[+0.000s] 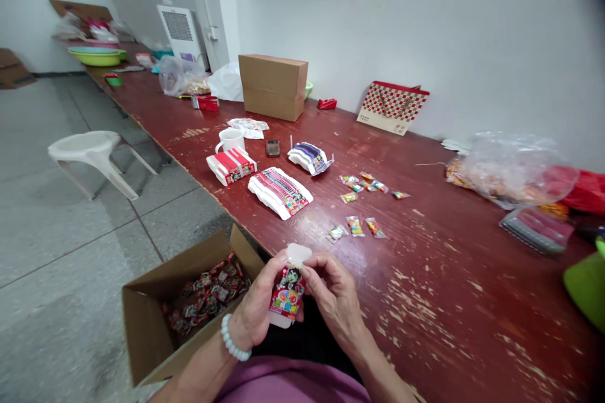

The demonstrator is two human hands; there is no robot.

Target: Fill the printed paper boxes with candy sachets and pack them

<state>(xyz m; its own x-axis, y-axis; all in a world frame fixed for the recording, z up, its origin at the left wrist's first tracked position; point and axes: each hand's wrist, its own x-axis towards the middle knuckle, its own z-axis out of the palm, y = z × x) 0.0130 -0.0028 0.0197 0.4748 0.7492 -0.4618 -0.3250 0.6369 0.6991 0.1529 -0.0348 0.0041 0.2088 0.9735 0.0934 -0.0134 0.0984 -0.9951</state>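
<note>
Over my lap, my left hand (261,302) grips a small red printed candy box (288,289) by its left side. The box's white top flap (299,254) stands up and a white flap shows below. My right hand (331,286) pinches the box's upper right edge between thumb and fingers. Just beyond on the table lie several small wrapped candies (356,227). A fanned stack of flat red boxes (280,192) is further left, with a bundled red-and-white stack (231,165) and a purple stack (310,158) behind it.
An open carton (189,302) of small wrapped packets stands at my left. On the red table (439,277) are a white mug (230,140), a closed cardboard box (274,87), a checked gift bag (393,107) and a plastic bag of candies (505,167). A white stool (97,150) stands on the floor.
</note>
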